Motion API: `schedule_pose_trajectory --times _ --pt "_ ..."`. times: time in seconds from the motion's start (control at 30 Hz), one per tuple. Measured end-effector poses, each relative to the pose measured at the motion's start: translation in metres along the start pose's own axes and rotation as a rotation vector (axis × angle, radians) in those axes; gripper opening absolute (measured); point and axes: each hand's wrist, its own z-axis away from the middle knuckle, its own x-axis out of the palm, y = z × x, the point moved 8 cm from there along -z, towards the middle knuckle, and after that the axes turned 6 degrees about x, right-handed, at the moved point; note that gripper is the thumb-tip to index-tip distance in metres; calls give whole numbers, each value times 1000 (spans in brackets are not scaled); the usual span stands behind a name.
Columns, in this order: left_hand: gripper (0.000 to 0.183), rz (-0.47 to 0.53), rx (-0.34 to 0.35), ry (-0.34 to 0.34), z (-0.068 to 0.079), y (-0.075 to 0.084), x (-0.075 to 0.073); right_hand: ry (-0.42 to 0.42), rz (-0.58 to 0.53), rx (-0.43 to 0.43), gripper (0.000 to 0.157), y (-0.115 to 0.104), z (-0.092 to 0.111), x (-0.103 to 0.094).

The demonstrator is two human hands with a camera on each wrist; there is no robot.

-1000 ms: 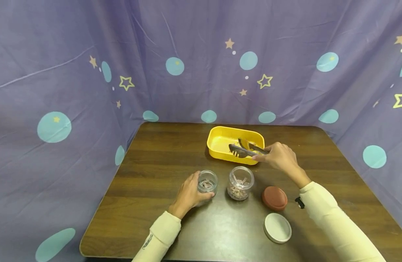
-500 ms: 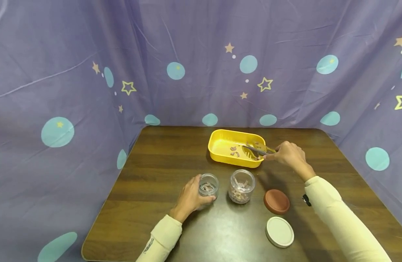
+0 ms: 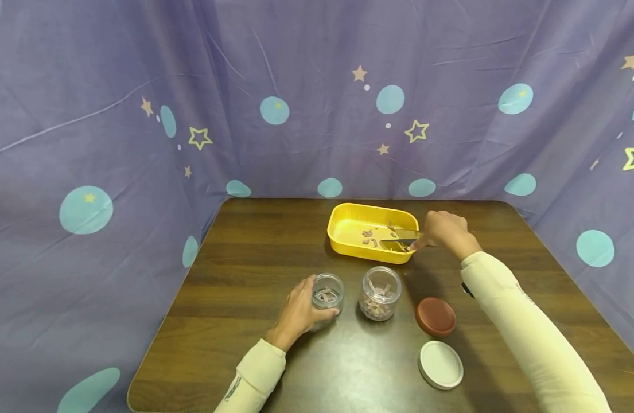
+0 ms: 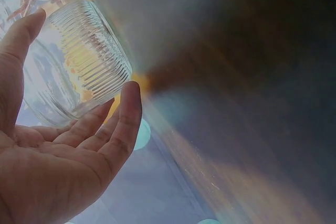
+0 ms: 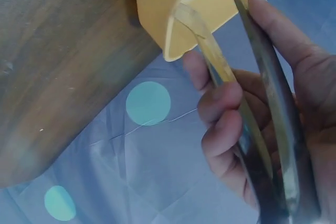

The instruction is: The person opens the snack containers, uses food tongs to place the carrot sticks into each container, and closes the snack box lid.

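My left hand (image 3: 298,312) grips a small clear glass jar (image 3: 327,293) from its left side, thumb in front and fingers behind. A few brownish strips lie in the jar; the left wrist view shows its ribbed wall (image 4: 92,51). My right hand (image 3: 447,232) holds metal tongs (image 5: 270,85), its fingers curled round one arm and its thumb along the other. The tongs' arms stand apart, and their tips reach into the right end of a yellow tray (image 3: 342,248). Small brownish pieces (image 3: 367,233) lie on the tray's bottom.
Right of the held jar stands a second glass jar (image 3: 380,304), fuller of brownish strips. A reddish-brown lid (image 3: 436,317) and a whitish lid (image 3: 440,366) lie nearer the front right. A purple curtain (image 3: 317,115) hangs behind the wooden table (image 3: 244,252).
My right hand has turned and lowered the tongs from above the tray into its right end, uncovering pieces there. My left hand stays on the jar.
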Motion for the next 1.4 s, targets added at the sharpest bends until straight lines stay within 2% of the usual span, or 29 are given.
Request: schedule_pose_trajectory --times 0.2,0.37,0.6,0.87,1.0,1.1,1.2,1.4 --pt "97 12 -3 -6 0 2 2 2 87 9 73 -7 -2 5" --pt "97 13 -3 -5 -1 2 1 16 99 31 74 -12 -2 6" --pt "97 18 -2 7 -1 2 -2 3 83 73 68 -18 -4 6" --pt "98 23 -17 12 1 1 -3 108 118 25 45 -22 -5 9" --pt "97 12 -5 21 -2 0 -5 155 96 -3 27 -18 -4 12" --pt "96 3 -3 23 -4 -1 -5 190 54 -7 19 -13 -2 14" --pt "96 8 -12 13 -3 -1 -4 216 -7 3 18 -4 0 21" --pt "97 15 -10 -1 0 1 1 250 -112 48 30 14 5 36"
